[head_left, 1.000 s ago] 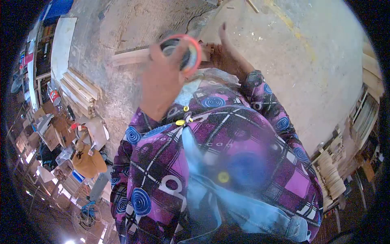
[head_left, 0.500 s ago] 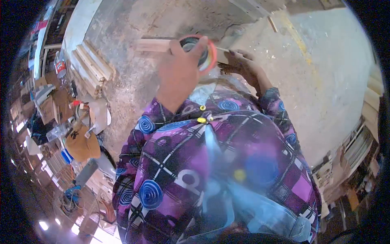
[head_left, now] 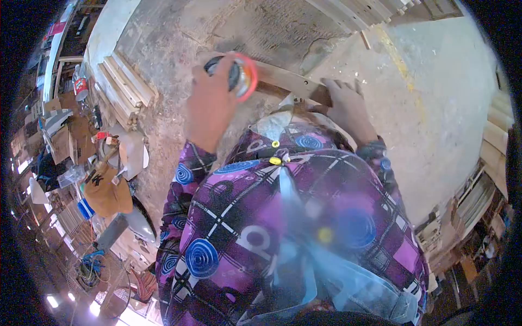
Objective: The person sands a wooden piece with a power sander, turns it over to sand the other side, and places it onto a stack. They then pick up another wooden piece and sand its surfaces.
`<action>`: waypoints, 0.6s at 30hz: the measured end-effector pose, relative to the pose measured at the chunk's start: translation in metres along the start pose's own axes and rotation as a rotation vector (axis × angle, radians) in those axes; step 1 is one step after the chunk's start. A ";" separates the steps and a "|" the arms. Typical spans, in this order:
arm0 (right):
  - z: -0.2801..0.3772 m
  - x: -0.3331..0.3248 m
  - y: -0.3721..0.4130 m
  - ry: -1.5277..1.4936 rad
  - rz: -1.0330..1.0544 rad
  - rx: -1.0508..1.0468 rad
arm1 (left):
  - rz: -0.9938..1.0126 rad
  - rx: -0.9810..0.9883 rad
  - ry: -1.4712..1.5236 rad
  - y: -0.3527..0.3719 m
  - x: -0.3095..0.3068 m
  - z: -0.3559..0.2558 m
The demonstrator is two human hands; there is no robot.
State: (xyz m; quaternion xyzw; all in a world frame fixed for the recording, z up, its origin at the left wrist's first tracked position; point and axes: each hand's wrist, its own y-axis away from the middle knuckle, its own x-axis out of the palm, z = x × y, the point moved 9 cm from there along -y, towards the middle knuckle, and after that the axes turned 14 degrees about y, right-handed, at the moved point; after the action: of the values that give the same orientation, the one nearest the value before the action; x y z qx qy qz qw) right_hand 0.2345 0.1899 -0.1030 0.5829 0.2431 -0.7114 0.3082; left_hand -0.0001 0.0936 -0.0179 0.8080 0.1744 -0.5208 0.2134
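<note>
My left hand (head_left: 211, 103) is closed around a round object (head_left: 243, 77) with a black middle and a red-orange rim, somewhat blurred. It sits over the left part of a wooden board (head_left: 291, 80), which lies crosswise in front of my body and has a small dark hole. At the board's right end, my right hand (head_left: 350, 106) grips it, with the thumb low and the fingers at the far edge. Below the board is the patterned purple shirt (head_left: 228, 217) I wear, with a light blue cloth strip hanging down its front.
Wooden strips (head_left: 124, 89) lie stacked on the floor at left, and more boards (head_left: 359, 13) lie at the top. A brown cap (head_left: 106, 193), a red-labelled container (head_left: 81, 88) and a wire fan cage (head_left: 100, 282) stand among the clutter on the left. Timber (head_left: 481, 193) is piled at right.
My left hand has moved left with the round object, uncovering more of the board. My right hand has shifted slightly right and down with the board's end.
</note>
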 end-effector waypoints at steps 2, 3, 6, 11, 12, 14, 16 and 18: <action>0.018 0.009 -0.016 -0.092 0.091 -0.025 | 0.042 0.040 0.051 0.005 0.006 -0.016; 0.016 0.021 -0.018 -0.090 0.093 -0.024 | 0.067 0.054 0.022 0.008 0.008 -0.021; 0.012 0.044 -0.018 0.024 0.082 -0.023 | 0.071 0.060 -0.024 0.010 0.007 -0.012; 0.014 0.033 -0.020 0.028 0.067 -0.037 | 0.076 -0.021 -0.047 0.011 0.004 -0.006; 0.010 0.038 -0.018 0.028 0.067 -0.042 | 0.090 0.021 0.006 0.013 0.008 -0.015; 0.000 0.050 -0.014 0.002 0.029 -0.068 | 0.102 0.063 0.059 0.015 0.013 -0.030; 0.005 0.040 -0.014 -0.040 0.001 -0.073 | 0.150 0.104 0.017 0.019 0.018 -0.042; 0.008 0.033 -0.014 -0.083 -0.027 -0.071 | 0.113 0.096 0.025 0.015 0.017 -0.031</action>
State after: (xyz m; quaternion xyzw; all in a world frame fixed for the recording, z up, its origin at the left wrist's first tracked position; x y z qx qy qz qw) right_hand 0.2144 0.1889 -0.1334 0.5380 0.2632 -0.7301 0.3290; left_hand 0.0379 0.0987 -0.0198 0.8322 0.1059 -0.5057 0.2013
